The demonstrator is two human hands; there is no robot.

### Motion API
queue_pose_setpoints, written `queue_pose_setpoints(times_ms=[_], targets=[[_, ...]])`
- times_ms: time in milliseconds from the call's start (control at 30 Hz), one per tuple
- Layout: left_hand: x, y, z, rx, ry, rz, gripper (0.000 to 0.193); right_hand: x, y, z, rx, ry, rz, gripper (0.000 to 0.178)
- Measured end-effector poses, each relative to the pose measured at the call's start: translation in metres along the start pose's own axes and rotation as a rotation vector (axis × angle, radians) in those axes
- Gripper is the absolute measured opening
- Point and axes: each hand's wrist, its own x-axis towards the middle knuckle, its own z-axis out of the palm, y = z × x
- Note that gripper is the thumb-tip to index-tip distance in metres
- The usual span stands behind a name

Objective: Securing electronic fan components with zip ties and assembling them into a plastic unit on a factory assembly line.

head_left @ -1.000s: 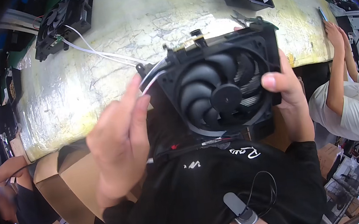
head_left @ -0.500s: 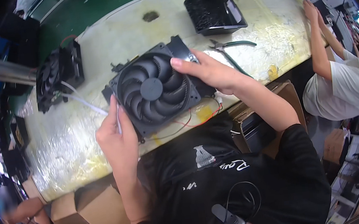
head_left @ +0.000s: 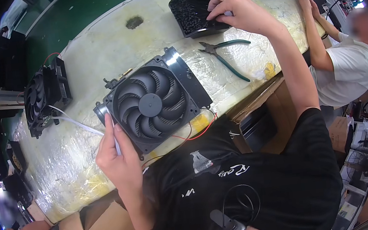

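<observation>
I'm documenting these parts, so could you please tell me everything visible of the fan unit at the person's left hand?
The fan unit is black, apparently plastic: a squarish frame holds curved blades around a round hub, with ribbing between them. It sits askew over the pale bench, fan face up; whether it rests flat is unclear. Red and dark wires trail near its lower right side. The left hand touches its left side.
</observation>
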Motion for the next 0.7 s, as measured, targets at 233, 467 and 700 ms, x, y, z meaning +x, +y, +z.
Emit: queue_pose_setpoints(times_ms=[233, 467, 700], targets=[[-0.002, 0.001, -0.003, -0.048, -0.014, -0.064, 0.031, 0.003, -0.005, 0.000, 0.033, -0.123, -0.050, 0.016], [-0.002, 0.002, -0.003, -0.070, 0.006, -0.073, 0.031, 0.002, 0.005, 0.001, 0.102, -0.133, -0.079, 0.014], [-0.001, 0.006, -0.003, -0.164, 0.036, -0.161, 0.030, 0.001, 0.022, 0.004, 0.604, 0.051, 0.176, 0.014]])
